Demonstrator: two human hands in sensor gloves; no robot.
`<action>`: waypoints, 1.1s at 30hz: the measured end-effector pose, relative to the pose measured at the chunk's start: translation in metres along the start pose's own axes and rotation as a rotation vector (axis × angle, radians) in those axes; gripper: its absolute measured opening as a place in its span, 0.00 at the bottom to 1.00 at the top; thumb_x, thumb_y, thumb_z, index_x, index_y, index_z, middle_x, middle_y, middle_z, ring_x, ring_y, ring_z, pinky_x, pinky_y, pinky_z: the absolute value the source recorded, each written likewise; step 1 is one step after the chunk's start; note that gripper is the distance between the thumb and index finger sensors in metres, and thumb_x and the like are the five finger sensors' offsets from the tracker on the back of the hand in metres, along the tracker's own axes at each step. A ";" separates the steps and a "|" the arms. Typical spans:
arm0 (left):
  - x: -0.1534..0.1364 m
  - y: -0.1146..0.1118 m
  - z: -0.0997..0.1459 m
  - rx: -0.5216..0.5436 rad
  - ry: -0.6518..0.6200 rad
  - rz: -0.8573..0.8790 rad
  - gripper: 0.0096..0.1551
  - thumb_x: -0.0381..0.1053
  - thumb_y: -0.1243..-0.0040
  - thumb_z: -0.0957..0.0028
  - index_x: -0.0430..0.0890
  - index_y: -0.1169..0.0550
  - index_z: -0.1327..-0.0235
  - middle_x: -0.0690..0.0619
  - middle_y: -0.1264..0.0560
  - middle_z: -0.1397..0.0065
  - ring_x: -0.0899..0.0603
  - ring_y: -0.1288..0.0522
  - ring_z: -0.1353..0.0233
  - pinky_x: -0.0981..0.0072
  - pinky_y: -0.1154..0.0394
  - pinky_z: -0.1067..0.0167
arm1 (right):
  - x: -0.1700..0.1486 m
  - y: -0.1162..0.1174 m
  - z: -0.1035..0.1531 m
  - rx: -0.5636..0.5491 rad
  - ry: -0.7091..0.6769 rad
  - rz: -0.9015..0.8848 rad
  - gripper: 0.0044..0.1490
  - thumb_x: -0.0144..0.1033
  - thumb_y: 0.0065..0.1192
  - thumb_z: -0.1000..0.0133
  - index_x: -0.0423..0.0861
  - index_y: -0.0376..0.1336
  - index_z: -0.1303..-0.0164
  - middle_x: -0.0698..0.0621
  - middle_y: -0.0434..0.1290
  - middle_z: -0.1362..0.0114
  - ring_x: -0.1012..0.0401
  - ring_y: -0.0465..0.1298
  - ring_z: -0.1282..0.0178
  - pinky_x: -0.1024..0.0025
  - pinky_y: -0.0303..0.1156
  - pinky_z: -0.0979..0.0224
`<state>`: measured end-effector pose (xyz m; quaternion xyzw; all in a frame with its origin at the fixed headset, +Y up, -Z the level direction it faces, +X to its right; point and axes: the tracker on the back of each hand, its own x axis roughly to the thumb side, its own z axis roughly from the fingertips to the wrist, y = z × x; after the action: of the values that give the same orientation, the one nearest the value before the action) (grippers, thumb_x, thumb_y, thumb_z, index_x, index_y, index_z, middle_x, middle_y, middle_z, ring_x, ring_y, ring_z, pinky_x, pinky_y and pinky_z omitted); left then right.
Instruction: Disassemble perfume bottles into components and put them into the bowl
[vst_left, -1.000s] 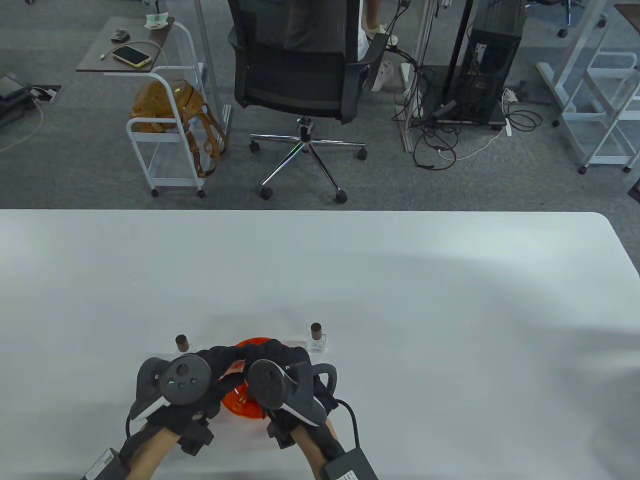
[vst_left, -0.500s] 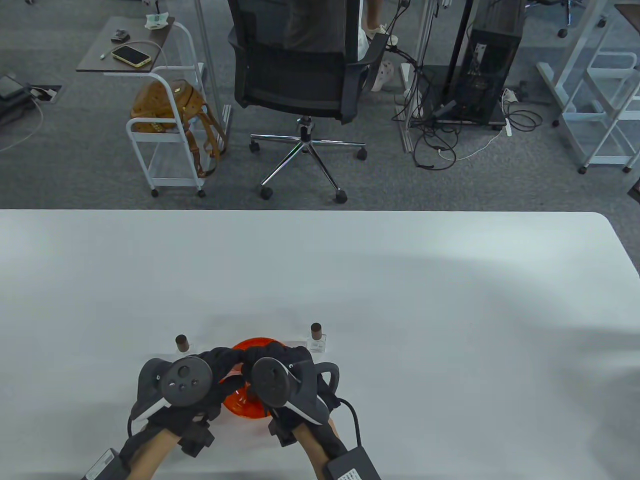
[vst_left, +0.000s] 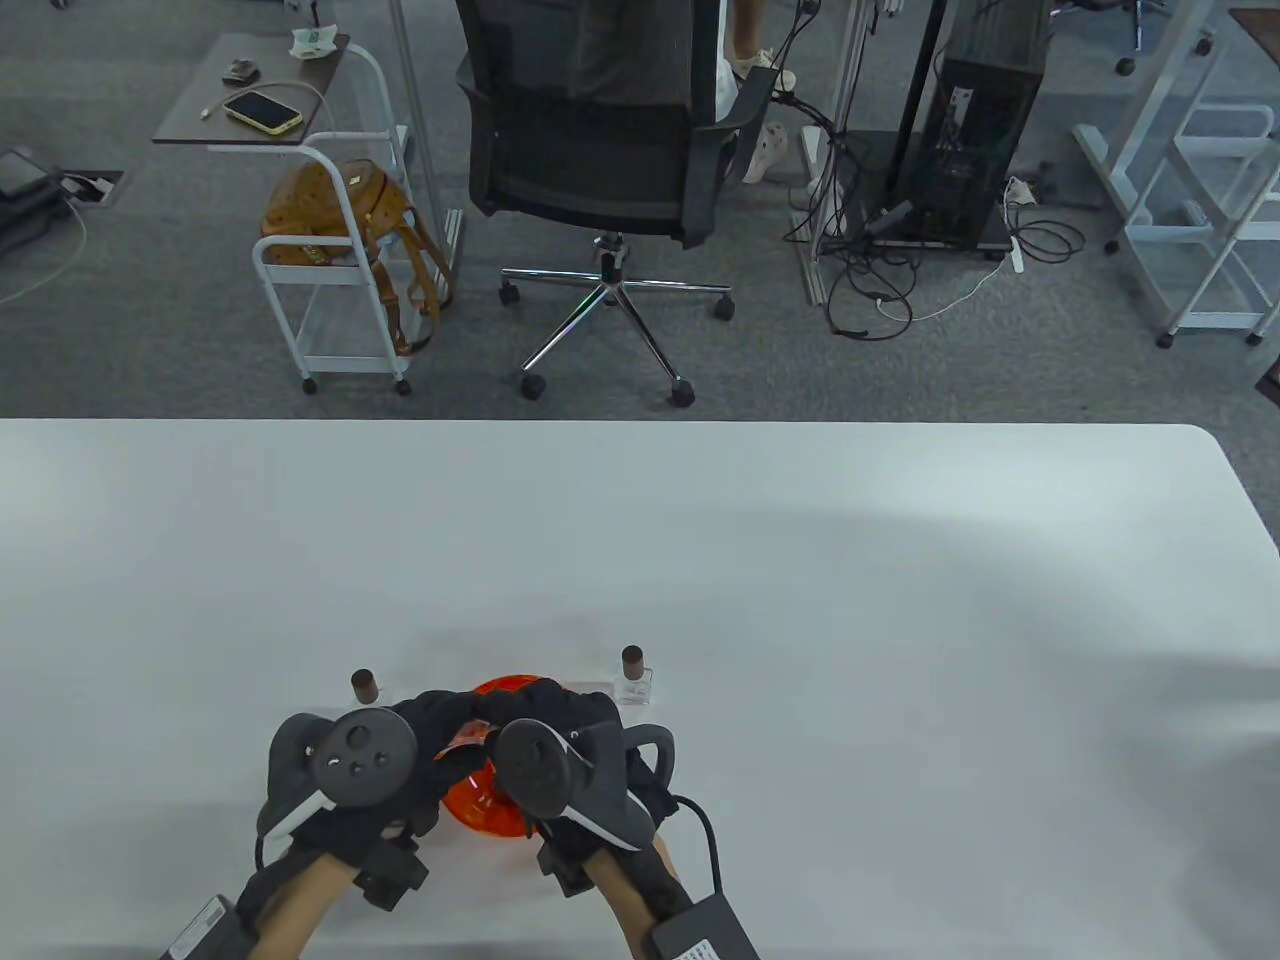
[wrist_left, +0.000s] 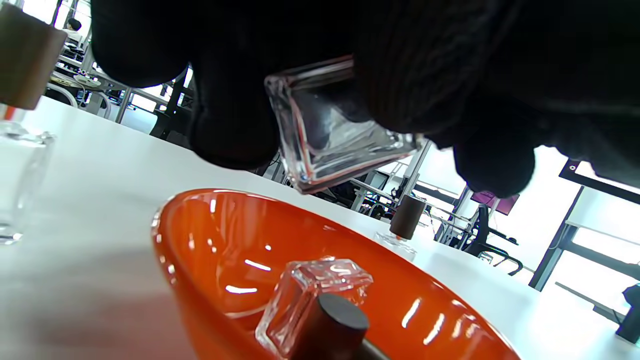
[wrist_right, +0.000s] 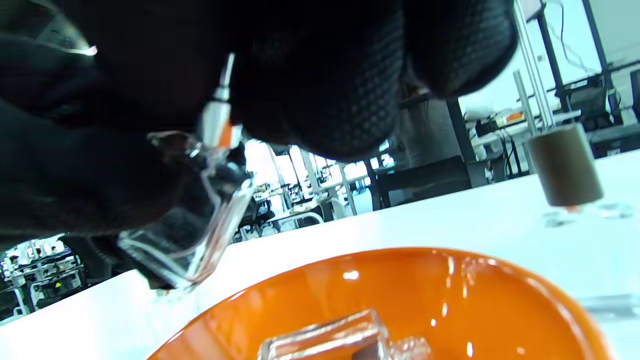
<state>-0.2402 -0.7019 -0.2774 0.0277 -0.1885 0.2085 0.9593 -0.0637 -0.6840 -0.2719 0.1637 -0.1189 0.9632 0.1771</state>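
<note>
Both gloved hands meet above the orange bowl (vst_left: 495, 810) near the table's front edge. My left hand (vst_left: 435, 735) grips a clear square glass bottle body (wrist_left: 335, 125) tilted over the bowl (wrist_left: 210, 240). My right hand (vst_left: 565, 715) pinches the silver spray pump (wrist_right: 216, 117) at that bottle's (wrist_right: 185, 240) neck. In the bowl lie another clear bottle body (wrist_left: 312, 292) and a brown cap (wrist_left: 335, 322). Two capped bottles stand on the table, one left of the bowl (vst_left: 365, 686) and one right of it (vst_left: 633, 678).
The white table (vst_left: 800, 600) stretches wide beyond and to the right of the bowl. Behind its far edge, on the floor, stand an office chair (vst_left: 600, 150) and a white cart (vst_left: 330, 260) with a brown bag.
My hands stay together over the bowl. The left hand's tracker has shifted a little to the left; the right one has barely wobbled.
</note>
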 end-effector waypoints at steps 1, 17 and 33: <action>0.001 0.000 0.001 -0.006 -0.008 -0.005 0.30 0.54 0.30 0.55 0.50 0.18 0.37 0.45 0.15 0.35 0.40 0.11 0.43 0.40 0.24 0.39 | 0.000 -0.001 0.000 0.000 0.006 -0.018 0.26 0.52 0.67 0.57 0.59 0.73 0.49 0.57 0.84 0.49 0.68 0.87 0.62 0.53 0.79 0.39; 0.000 0.003 -0.001 0.016 -0.005 0.010 0.30 0.54 0.30 0.55 0.49 0.18 0.37 0.45 0.15 0.35 0.39 0.11 0.43 0.40 0.24 0.39 | 0.003 0.001 0.001 -0.010 -0.017 0.029 0.29 0.48 0.69 0.57 0.59 0.69 0.43 0.57 0.79 0.39 0.68 0.85 0.56 0.52 0.78 0.36; 0.001 0.004 0.001 0.025 -0.008 -0.009 0.30 0.54 0.30 0.55 0.49 0.18 0.37 0.45 0.14 0.36 0.40 0.11 0.43 0.41 0.24 0.39 | 0.003 0.005 0.001 0.014 -0.015 0.009 0.31 0.45 0.70 0.57 0.58 0.67 0.41 0.56 0.77 0.37 0.68 0.85 0.54 0.52 0.77 0.35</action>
<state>-0.2413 -0.6975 -0.2762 0.0416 -0.1898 0.2064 0.9590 -0.0682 -0.6881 -0.2710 0.1716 -0.1145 0.9634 0.1709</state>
